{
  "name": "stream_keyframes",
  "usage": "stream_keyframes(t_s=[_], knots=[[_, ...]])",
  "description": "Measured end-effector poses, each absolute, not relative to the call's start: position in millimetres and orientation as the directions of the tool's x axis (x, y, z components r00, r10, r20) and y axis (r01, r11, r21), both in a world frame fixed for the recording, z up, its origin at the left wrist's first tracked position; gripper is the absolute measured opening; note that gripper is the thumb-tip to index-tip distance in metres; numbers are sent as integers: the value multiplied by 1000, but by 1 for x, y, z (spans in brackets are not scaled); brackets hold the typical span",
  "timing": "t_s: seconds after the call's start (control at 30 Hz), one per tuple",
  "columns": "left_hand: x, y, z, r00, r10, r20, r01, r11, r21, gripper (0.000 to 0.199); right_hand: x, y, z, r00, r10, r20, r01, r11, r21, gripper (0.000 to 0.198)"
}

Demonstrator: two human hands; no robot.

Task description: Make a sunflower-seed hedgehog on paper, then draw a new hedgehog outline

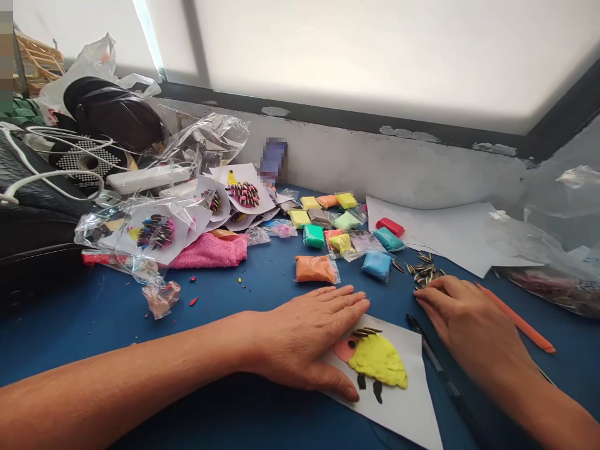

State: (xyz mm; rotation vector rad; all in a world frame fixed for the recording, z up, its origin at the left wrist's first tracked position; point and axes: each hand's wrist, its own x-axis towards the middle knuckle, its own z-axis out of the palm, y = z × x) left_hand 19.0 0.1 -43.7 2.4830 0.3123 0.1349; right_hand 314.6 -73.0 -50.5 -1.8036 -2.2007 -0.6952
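Observation:
My left hand [319,337] lies flat with fingers stretched out, over the left side of a white paper sheet [403,419]. On that sheet is a clay hedgehog figure: a yellow clay body [377,359], a pink head [344,350] with a dark eye, and two black feet. A few sunflower seeds [368,331] stand along the top edge of the body. My right hand [469,319] reaches to a small pile of sunflower seeds [424,270], its thumb and fingertips pinched together at the pile's near edge. What lies between those fingertips is hidden.
Wrapped clay packets, including an orange packet [315,269] and a blue packet [376,265], lie ahead. A black pen [435,359] and an orange stick [520,322] flank my right hand. Blank paper [450,231] is behind. Finished hedgehog pictures [244,194] and a pink cloth [209,251] sit left.

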Motion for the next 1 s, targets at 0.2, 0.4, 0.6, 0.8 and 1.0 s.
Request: stream_keyframes(t_s=[0.2, 0.4, 0.6, 0.8, 1.0], knots=[[17, 0, -46, 969, 243, 50, 168, -788, 592, 106, 309, -73, -47, -256, 840, 479, 960, 162, 228, 35], [14, -4, -42, 973, 227, 39, 163, -799, 578, 108, 288, -86, -26, -229, 794, 563, 973, 186, 133, 35], [16, -2, -44, 972, 229, 52, 161, -814, 558, 107, 256, -109, -10, -264, 864, 429, 845, 421, -330, 28], [18, -1, -46, 974, 213, 76, 138, -825, 548, 102, 238, -116, -21, -360, 879, 311, 808, 461, -368, 13], [17, -2, -45, 975, 202, 92, 120, -826, 550, 93, 233, -118, -33, -359, 868, 342, 837, 462, -293, 17]])
